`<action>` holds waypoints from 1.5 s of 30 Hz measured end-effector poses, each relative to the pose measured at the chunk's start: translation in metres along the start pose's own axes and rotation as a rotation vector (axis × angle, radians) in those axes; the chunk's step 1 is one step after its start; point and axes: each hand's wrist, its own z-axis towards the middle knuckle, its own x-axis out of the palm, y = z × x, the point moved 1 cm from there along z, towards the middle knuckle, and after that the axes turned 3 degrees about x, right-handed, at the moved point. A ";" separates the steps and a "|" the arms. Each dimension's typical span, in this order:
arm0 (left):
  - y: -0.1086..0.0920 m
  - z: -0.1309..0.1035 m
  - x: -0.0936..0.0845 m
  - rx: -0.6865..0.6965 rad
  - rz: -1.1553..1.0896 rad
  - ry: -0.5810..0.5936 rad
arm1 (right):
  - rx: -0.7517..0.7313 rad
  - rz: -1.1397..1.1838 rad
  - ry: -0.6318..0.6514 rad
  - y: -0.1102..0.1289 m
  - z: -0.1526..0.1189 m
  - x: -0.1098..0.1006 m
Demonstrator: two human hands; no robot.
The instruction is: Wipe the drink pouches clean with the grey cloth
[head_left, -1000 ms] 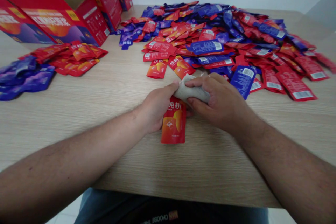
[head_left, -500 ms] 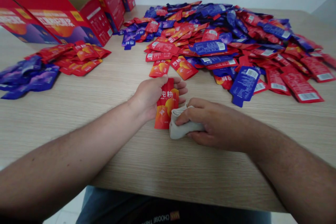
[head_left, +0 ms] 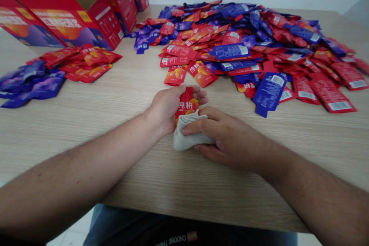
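A red and orange pouch (head_left: 186,103) rests in my left hand (head_left: 167,108), its top held under the thumb, with the fingers behind it. My right hand (head_left: 220,132) grips a folded pale grey cloth (head_left: 187,138). The cloth lies over the lower part of the pouch and hides it. Both hands are just above the wooden table (head_left: 178,184), near its front middle. Beyond my left hand two red pouches (head_left: 201,73) lie at the near edge of a big heap.
The large heap of red and blue pouches (head_left: 230,52) spreads over the back and right. At the left lie a small pile of red pouches (head_left: 86,61) and one of blue pouches (head_left: 34,82). Behind them stand open red boxes (head_left: 72,27).
My right hand has moved left with the cloth, which now covers the pouch's lower part. My left hand and the pouch have shifted slightly right.
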 end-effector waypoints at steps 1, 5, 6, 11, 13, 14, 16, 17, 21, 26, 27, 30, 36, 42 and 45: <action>0.000 0.000 0.000 0.004 -0.003 0.000 | -0.009 0.000 0.013 0.000 0.000 0.000; 0.000 -0.004 0.001 -0.022 0.011 0.036 | 0.097 -0.121 -0.194 -0.011 0.006 -0.005; 0.000 -0.006 0.002 -0.036 0.012 0.067 | 0.134 -0.160 -0.259 -0.014 0.007 -0.006; 0.003 -0.012 0.008 -0.066 -0.004 0.144 | 0.193 -0.244 -0.398 -0.023 0.011 -0.007; 0.004 -0.012 0.009 -0.044 -0.005 0.087 | 0.179 -0.223 -0.421 -0.022 0.010 -0.007; 0.004 -0.011 0.008 -0.038 -0.007 0.074 | 0.168 -0.207 -0.438 -0.022 0.010 -0.008; 0.003 -0.011 0.007 -0.040 -0.011 0.099 | 0.163 -0.175 -0.476 -0.021 0.008 -0.011; 0.002 -0.011 0.006 -0.049 -0.013 0.124 | 0.170 -0.163 -0.493 -0.021 0.008 -0.014; -0.006 -0.014 0.000 -0.059 -0.025 0.125 | 0.216 -0.142 -0.523 -0.023 0.006 -0.023; -0.007 -0.015 -0.005 -0.076 -0.055 0.152 | 0.240 -0.154 -0.529 -0.026 0.005 -0.027; -0.007 -0.015 -0.005 -0.068 -0.057 0.158 | 0.246 -0.156 -0.533 -0.026 0.004 -0.027; -0.007 -0.014 -0.002 -0.042 -0.057 0.153 | 0.257 -0.163 -0.537 -0.027 0.003 -0.030; -0.005 -0.007 -0.001 0.182 0.038 0.147 | 0.213 -0.138 -0.582 -0.020 -0.003 -0.050; -0.004 -0.001 -0.003 0.266 0.145 0.081 | 0.110 -0.119 -0.250 -0.022 0.000 -0.041; -0.003 -0.001 -0.002 0.265 0.119 0.047 | 0.117 -0.110 -0.278 -0.028 0.004 -0.024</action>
